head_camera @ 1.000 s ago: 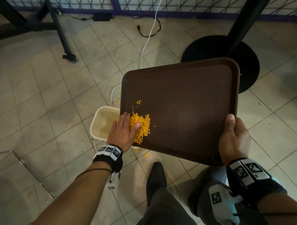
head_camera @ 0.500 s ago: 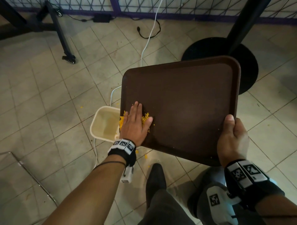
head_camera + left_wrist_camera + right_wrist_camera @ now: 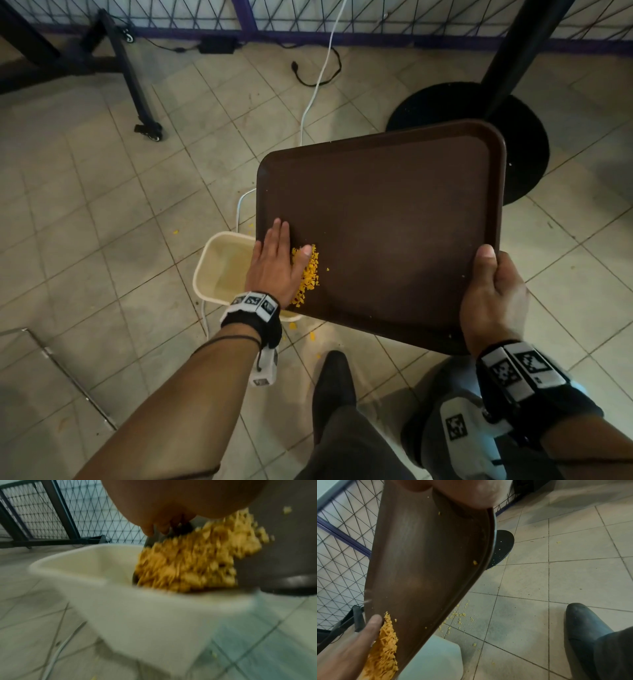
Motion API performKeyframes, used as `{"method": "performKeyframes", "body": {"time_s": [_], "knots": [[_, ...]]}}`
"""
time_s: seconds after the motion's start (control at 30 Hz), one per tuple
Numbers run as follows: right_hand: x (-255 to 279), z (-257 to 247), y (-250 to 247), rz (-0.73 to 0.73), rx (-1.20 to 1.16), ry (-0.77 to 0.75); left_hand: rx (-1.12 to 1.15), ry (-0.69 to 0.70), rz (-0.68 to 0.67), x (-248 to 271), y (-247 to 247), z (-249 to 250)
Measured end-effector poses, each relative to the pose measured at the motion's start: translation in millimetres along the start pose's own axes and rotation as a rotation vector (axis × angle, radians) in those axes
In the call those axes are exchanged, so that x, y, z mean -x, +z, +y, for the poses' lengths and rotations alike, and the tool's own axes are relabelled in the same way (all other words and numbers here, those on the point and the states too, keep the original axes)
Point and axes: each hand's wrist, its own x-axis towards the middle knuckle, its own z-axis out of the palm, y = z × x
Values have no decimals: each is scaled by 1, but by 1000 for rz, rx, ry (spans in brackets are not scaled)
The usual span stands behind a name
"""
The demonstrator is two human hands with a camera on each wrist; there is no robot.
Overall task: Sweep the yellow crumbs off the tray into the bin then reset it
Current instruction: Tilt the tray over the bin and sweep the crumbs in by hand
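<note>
L hand (image 3: 274, 263) flat, fingers straight, on yellow crumbs (image 3: 307, 274) at tray (image 3: 394, 222) corner over bin (image 3: 219, 270). R hand (image 3: 493, 301) grips tray edge. Risk: fast sweep w/ tray tilted, crumbs miss bin, land on floor (image 3: 102, 205).

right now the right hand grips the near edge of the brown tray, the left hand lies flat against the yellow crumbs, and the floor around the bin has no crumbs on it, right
One thing is wrong: the floor is not free of crumbs. The right wrist view shows spilled crumbs scattered on the tiles beside the bin. The rest holds: the right hand grips the near edge of the brown tray, and the left hand lies flat against the yellow crumbs.
</note>
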Motion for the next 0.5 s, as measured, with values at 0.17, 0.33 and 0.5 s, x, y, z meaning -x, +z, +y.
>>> {"method": "performKeyframes", "body": {"time_s": [0.17,0.33,0.5], "knots": [[-2,2,0,8,3,-9,-37,-30,-54,28,16,-20],[0,2,1,-1,4,-2,-26,157,86,35,2,26],[-1,-1,1,5,-11,-1,-193,235,-11,53,25,37]]}}
